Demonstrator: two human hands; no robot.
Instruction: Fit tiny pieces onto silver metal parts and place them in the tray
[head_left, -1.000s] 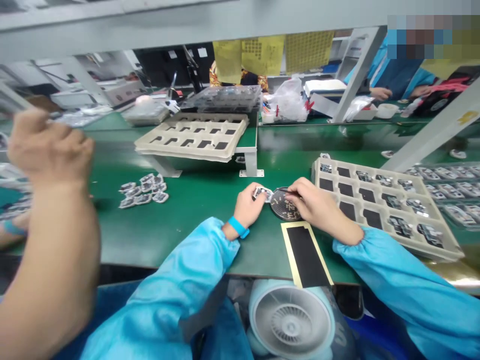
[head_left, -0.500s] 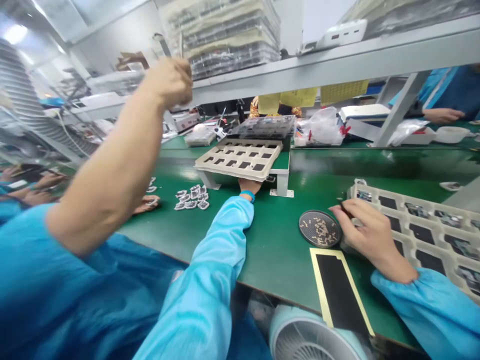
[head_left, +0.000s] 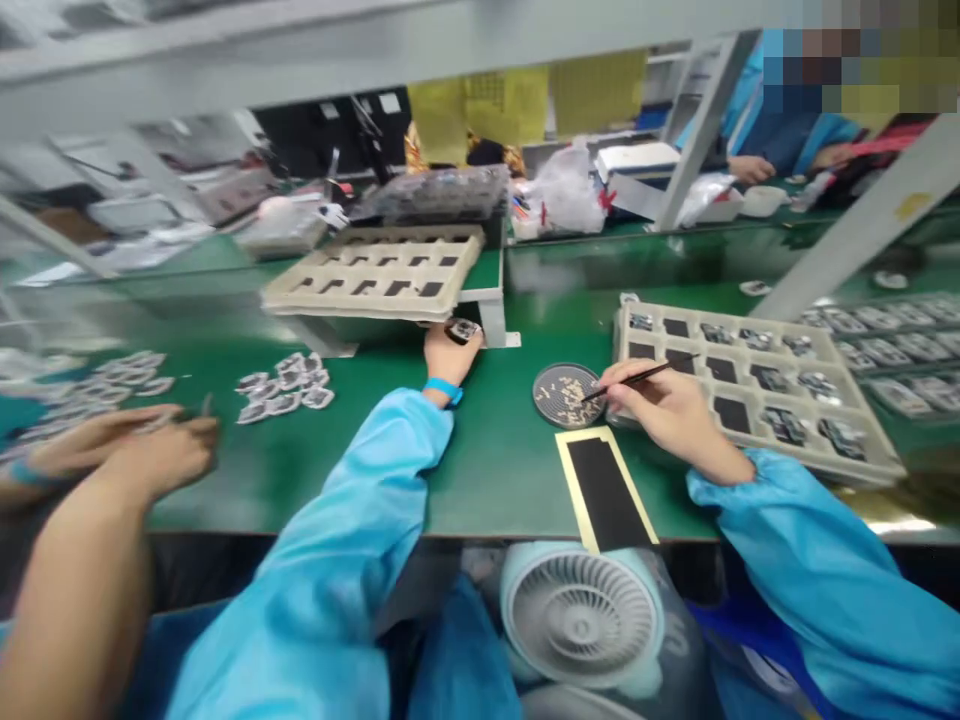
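My left hand, with a blue wristband, is closed around a small silver-and-black electronic part beside the front leg of a low white stand. Pinched in my right hand is a pair of black tweezers. Their tips point left, over a round dark dish with many tiny tan pieces in it; whether they grip a piece is too small to tell. Under and behind my right hand lies a cream compartment tray with electronic parts in several pockets. A black sheet with a yellow border lies in front of the dish.
Another cream tray rests on the low stand. Small white-framed parts lie in a group on the green table. At left, a co-worker's hands work close by. A fan stands below the table edge; a shelf beam crosses above.
My left hand has come out from below the raised tray, showing the part it holds. My right hand has brought the tweezers over the dish. The co-worker's raised arm has come down.
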